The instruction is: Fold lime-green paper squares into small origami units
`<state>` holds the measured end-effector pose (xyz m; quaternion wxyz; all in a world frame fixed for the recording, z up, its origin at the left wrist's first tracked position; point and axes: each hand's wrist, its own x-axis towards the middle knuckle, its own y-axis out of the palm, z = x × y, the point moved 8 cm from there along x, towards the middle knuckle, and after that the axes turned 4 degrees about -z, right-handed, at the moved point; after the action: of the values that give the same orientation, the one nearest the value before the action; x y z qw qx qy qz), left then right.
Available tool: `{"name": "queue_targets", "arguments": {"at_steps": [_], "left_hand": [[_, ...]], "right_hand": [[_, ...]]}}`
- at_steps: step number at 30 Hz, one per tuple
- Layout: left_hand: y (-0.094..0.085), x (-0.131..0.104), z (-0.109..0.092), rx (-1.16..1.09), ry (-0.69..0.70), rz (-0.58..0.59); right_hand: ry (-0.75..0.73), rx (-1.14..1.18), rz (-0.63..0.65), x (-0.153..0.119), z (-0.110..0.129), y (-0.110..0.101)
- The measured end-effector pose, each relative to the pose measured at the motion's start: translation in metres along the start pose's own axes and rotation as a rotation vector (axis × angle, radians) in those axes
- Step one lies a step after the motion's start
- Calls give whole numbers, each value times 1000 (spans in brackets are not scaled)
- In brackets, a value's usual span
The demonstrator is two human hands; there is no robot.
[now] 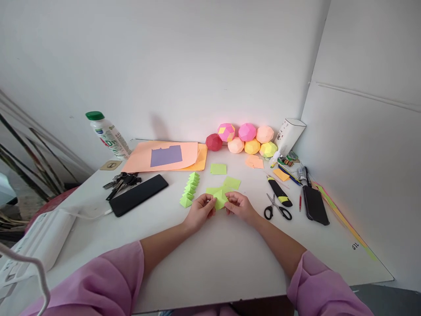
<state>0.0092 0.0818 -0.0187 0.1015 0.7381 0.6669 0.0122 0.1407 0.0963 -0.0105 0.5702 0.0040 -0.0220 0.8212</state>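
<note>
Green folded paper (220, 200) is over the white desk (210, 263), gripped at opposite edges by my left hand (199, 210) and right hand (242, 207), both pinched narrow. I see 1 row of folded green pieces (189, 189) to its left, scissors (274, 203) to its right.

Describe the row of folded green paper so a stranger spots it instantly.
On the white table, find the long black slab left of the left hand. Between it and the flat green sheets lies the row of folded green paper. Its raised, pointed pieces line up closely; the neighbouring sheets lie flat and loose.
</note>
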Motion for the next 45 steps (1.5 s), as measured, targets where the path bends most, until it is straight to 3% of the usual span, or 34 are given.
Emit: {"name": "queue_targets", "arguments": {"at_steps": [4, 11, 18, 45], "left_hand": [[4, 1, 4, -40, -11, 70], [6, -1, -1, -114, 48, 65], [16, -6, -2, -17, 52, 200], [14, -4, 6, 17, 39, 179]], "right_hand": [[-19, -16, -6, 2, 1, -2], [-56, -18, 22, 0, 2, 1], [-23, 4, 17, -1, 0, 1], [-35, -63, 2, -2, 2, 3]]}}
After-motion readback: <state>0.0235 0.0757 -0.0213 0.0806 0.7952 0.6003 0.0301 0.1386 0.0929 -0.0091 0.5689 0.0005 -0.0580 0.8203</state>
